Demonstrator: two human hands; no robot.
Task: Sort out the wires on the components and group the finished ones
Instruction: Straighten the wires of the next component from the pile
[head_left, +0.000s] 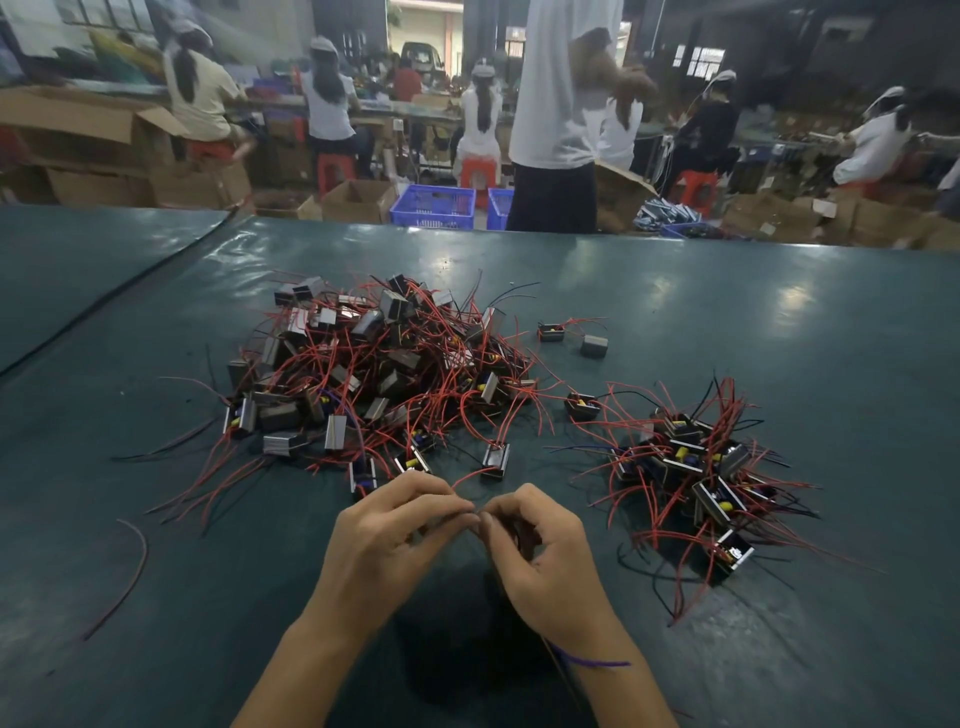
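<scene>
Wire pinch: left hand (395, 530) and right hand (540, 551) fingertips grip one thin red wire (467, 475).
We see tangled pile of grey metal components (374, 374) far left, smaller pile (696, 467) right.

Right hand (543, 558) is curling over a component (521, 538), mostly hiding it; left hand (395, 532) is covering a red wire (467, 474) at its end. Forearms (306, 670) are running off the bottom edge.

The one view comes from a wide-angle camera on the person's head, facing forward and down across the table (156, 519). It sits close above the near edge, where the left hand (387, 540) and right hand (545, 551) fill the lower middle. The far edge crosses the upper third, bowed by the lens, and the workshop shows blurred above it.
</scene>
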